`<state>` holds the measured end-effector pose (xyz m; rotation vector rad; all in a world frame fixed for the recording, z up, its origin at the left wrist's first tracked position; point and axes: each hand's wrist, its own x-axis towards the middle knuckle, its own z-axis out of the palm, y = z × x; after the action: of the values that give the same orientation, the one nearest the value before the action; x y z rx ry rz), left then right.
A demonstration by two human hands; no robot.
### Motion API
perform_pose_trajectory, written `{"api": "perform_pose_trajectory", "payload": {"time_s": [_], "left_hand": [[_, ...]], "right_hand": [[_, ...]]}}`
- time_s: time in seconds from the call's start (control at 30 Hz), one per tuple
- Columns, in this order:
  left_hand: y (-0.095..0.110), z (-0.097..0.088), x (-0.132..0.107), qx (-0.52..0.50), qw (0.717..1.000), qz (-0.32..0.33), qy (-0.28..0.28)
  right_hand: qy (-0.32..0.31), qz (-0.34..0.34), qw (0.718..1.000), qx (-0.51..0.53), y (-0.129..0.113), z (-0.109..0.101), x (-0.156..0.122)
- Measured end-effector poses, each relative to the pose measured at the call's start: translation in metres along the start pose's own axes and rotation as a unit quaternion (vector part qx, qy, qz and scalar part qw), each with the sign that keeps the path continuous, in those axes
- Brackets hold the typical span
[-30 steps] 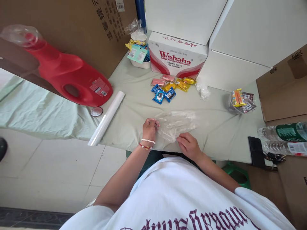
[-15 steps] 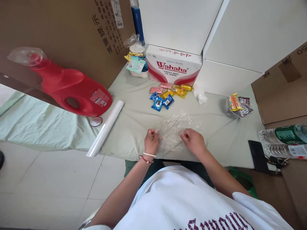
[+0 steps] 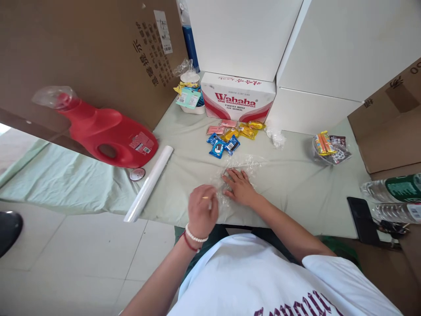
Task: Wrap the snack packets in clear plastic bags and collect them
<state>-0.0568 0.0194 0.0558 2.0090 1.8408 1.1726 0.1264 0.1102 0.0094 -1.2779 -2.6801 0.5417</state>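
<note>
A thin, crumpled sheet of clear plastic wrap (image 3: 251, 162) lies on the cloth-covered table in front of me. My right hand (image 3: 240, 188) is flat on it, fingers spread and pressing down. Just to the left, my left hand (image 3: 203, 210) is raised over the table's near edge, a little blurred. Its fingers are curled in, and whatever may be between them is hidden. Beyond the wrap sit blue snack packets (image 3: 217, 148), yellow packets (image 3: 247, 131) and pink packets (image 3: 216, 130).
A white roll (image 3: 148, 184) and a red jug (image 3: 115, 136) are at left. The Wahaha box (image 3: 238, 98) stands behind the snacks, near a crumpled plastic clump (image 3: 276, 137). On the right are a bowl of snacks (image 3: 329, 149), a black phone (image 3: 362, 219) and bottles (image 3: 397, 190).
My right hand has gone from a pinch to lying flat, further left on the wrap. My left hand has come up and nearer to me. The view has tilted slightly.
</note>
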Motion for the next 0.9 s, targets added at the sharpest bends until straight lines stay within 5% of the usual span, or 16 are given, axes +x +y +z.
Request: {"api": "perform_pose_trajectory", "payload": {"time_s": [0.1,0.23,0.47,0.6,0.73,0.9], "left_hand": [[0.007,0.035,0.033,0.026,0.989,0.029,-0.140],[-0.018,0.074,0.048,0.137,0.961,0.008,-0.242],[-0.035,0.076,0.031,0.186,0.952,0.012,-0.242],[-0.031,0.073,0.035,0.183,0.948,0.014,-0.258],[-0.038,0.066,0.039,0.178,0.944,0.045,-0.274],[-0.049,0.061,0.037,0.167,0.942,0.082,-0.279]], "right_hand": [[-0.011,-0.029,1.000,0.001,0.006,-0.005,-0.004],[0.012,-0.021,1.000,-0.009,0.022,-0.012,-0.036],[0.107,0.046,0.993,0.027,0.070,-0.033,-0.159],[0.131,0.064,0.985,0.087,0.088,-0.048,-0.193],[0.201,0.122,0.966,0.111,0.097,-0.067,-0.170],[0.194,0.127,0.968,0.090,0.112,-0.106,-0.058]]}}
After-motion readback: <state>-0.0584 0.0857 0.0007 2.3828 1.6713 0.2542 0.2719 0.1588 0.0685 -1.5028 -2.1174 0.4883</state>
